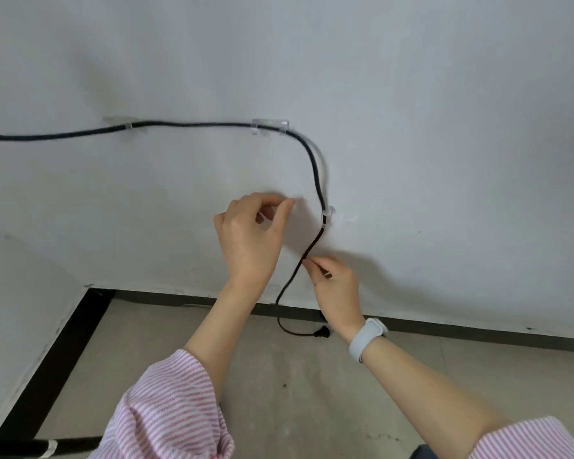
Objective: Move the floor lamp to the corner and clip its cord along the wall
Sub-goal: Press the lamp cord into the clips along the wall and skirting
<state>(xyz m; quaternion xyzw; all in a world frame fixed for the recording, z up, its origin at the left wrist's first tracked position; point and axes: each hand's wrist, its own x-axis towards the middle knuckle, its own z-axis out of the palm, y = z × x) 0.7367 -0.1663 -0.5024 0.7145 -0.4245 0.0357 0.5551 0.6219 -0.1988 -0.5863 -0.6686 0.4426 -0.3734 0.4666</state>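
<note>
A black cord (193, 124) runs along the white wall from the left edge. It passes through one clear clip (126, 125) and a second clear clip (269, 125). Then it bends down through a third clip (326, 216) and drops to the floor, ending in a black plug (322, 332). My right hand (335, 286) pinches the cord just below the third clip. My left hand (249, 240) is up at the wall left of that clip. Its thumb and forefinger are pinched on what looks like a small clear clip.
A black baseboard (444, 329) lines the foot of the wall and turns at the room corner (90, 289) on the left. The floor is grey tile. A black pole with a white band (20, 447) lies across the bottom left. A grey band sits on my right wrist.
</note>
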